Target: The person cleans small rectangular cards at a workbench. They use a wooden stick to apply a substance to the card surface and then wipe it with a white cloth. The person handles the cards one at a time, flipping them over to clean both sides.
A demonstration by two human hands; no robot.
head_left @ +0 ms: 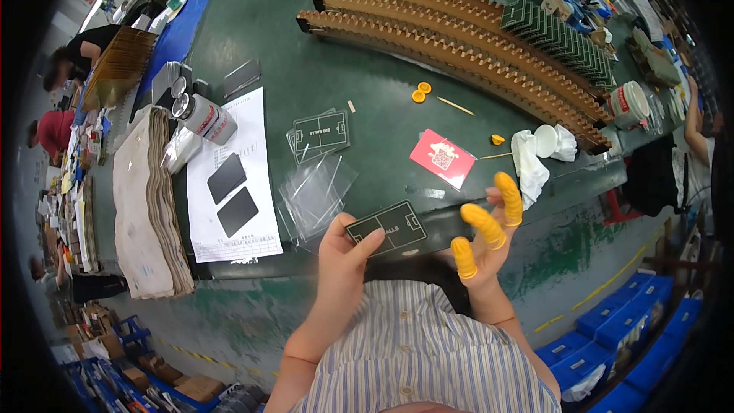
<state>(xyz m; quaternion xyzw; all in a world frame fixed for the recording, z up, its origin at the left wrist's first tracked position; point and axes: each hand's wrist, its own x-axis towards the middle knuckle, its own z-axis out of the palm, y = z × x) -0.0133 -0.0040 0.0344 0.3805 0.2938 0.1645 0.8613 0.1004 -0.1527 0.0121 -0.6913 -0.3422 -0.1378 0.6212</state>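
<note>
My left hand (340, 260) pinches a dark green card (404, 227) printed with white sports-field lines, its thumb lying on the printed face. To the right of the card is my right hand (489, 248), fingers spread and holding nothing. Yellow finger cots (482, 226) cover three of its fingers. Beyond the left hand, clear plastic sleeves (315, 190) lie in a loose pile. Just past them is a small stack of similar green cards (319, 134). A red card (443, 157) with a printed square code rests on the table, farther out than the right hand.
Long slotted wooden racks (451, 42) span the far table, with green cards (558, 42) standing at their right end. White tissue (529, 164), yellow finger cots (422, 92) and a stick (456, 106) lie nearer. On the left are a paper sheet (256, 145), metal-capped bottles (210, 118) and stacked cloths (141, 206).
</note>
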